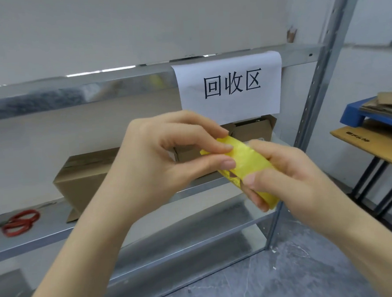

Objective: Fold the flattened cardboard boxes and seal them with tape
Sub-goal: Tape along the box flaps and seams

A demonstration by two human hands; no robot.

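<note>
While the right hand (291, 177) curls its grip round the yellow tape roll (249, 165), thumb laid on the outer face and fingers tucked under the lower rim, I see the left hand (158, 155) pinching the roll's loose end (213, 145) between thumb and forefinger, just off the top of the roll. Both hands hold the roll in the air in front of a metal shelf (58, 234), touching nothing else. Behind the left hand a folded cardboard box (84, 178) stands on that shelf, its lower flap sticking out at the near corner, and a smaller box (253, 128) sits further right, partly hidden by a paper sign (230, 86) printed 回收区 that hangs from the rail above. Red-handled scissors (20, 222) lie on the shelf, well to the left of the box. Off to the right, flattened cardboard (385, 104) is stacked on a blue pallet (358, 113), which rests on a tabletop (374, 146).
</note>
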